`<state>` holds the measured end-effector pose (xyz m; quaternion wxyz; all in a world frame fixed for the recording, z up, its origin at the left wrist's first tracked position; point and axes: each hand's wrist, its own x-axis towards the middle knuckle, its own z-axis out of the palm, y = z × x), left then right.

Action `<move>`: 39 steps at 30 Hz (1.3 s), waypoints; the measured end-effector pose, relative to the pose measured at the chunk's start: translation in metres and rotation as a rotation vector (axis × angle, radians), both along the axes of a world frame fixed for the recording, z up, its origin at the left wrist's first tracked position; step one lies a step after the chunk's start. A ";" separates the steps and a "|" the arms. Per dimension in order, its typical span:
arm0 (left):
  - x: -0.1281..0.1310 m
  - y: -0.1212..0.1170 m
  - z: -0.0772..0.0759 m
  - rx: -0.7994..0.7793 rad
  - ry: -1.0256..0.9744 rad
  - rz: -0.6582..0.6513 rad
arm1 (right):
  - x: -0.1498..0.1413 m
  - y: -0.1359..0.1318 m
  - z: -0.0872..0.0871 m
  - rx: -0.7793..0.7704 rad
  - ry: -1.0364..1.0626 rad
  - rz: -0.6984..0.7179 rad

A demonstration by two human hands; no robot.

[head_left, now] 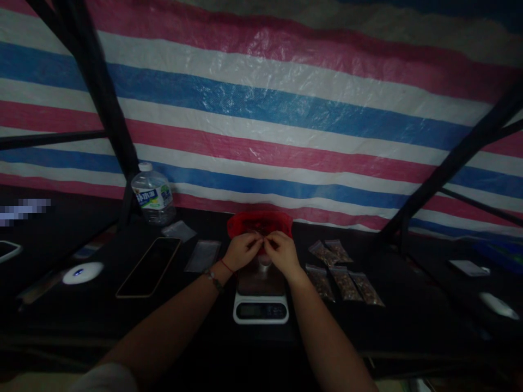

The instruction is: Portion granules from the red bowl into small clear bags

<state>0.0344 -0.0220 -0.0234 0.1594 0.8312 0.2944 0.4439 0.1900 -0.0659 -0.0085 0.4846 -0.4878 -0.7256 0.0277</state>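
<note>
Red container (pixel 236 224) partly behind left hand (pixel 244 249) and right hand (pixel 283 252) — contents blurred, scale display (pixel 261 311) unreadable, phone (pixel 8 251) cut off

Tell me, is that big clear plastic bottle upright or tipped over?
Upright: the clear plastic bottle stands with its round white cap on top.

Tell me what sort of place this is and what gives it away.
Probably a makeshift stall or tent-like workspace: striped plastic sheeting serves as a wall, dark slanting poles stand against it, and a digital scale sits near small filled bags.
</note>
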 end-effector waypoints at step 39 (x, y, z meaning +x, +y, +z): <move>-0.044 0.052 -0.007 0.127 -0.088 0.484 | 0.023 0.021 -0.013 -0.431 1.236 0.230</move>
